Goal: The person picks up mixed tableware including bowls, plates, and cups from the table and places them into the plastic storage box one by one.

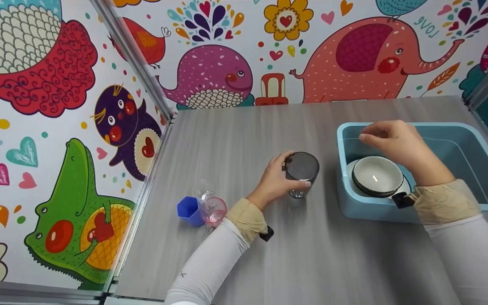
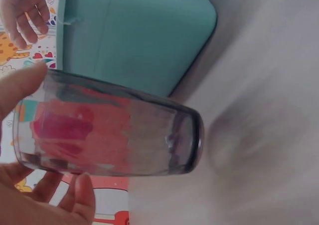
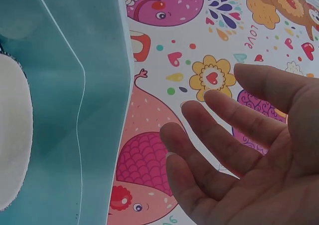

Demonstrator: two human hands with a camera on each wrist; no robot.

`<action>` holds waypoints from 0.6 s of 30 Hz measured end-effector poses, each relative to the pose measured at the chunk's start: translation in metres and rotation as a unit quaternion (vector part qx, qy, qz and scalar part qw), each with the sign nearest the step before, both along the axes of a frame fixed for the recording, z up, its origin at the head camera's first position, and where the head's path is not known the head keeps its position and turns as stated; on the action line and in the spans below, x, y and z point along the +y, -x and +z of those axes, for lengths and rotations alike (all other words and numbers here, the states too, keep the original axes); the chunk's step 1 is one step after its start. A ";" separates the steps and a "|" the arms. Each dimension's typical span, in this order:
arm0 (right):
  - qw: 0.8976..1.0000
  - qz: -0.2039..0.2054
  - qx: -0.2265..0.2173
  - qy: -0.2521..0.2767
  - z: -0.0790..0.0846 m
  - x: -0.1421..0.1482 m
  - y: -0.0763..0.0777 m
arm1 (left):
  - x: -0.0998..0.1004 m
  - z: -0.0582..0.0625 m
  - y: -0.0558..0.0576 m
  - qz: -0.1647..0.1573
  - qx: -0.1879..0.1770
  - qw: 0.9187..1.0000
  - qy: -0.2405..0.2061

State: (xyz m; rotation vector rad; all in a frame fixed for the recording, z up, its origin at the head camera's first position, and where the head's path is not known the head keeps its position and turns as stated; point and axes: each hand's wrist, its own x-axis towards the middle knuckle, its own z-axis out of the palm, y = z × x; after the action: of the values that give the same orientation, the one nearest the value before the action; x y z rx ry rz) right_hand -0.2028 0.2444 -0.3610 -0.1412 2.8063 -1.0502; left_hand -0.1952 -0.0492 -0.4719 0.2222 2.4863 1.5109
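My left hand (image 1: 271, 180) is wrapped round a smoky-grey, see-through tumbler (image 1: 302, 167), thumb on the near side, its mouth facing up. To the left of that hand, close together, stand a blue six-sided cup (image 1: 189, 211), a pink-rimmed clear cup (image 1: 213, 210) and a small colourless clear cup (image 1: 203, 189). My right hand (image 1: 396, 142) holds nothing, fingers loosely bent and spread, over a light-blue rectangular plastic tub (image 1: 379, 215); below it sits a white round bowl with a dark rim (image 1: 377, 176).
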 end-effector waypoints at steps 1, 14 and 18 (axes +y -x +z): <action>1.000 0.002 0.000 0.001 -0.001 -0.001 0.000 | 0.001 0.002 -0.001 0.002 -0.002 1.000 0.000; 1.000 0.028 -0.002 0.004 -0.005 -0.013 -0.007 | 0.005 0.024 0.000 -0.002 0.006 1.000 0.005; 0.999 0.039 -0.001 0.007 -0.006 -0.019 -0.010 | 0.008 0.027 -0.002 -0.006 0.006 1.000 0.002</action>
State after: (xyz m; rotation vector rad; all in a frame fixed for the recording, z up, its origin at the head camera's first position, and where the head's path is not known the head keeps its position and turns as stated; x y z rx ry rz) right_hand -0.1924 0.2254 -0.3672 -0.2473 2.7673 -1.0520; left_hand -0.1935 -0.0415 -0.4453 0.2468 2.4919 1.5038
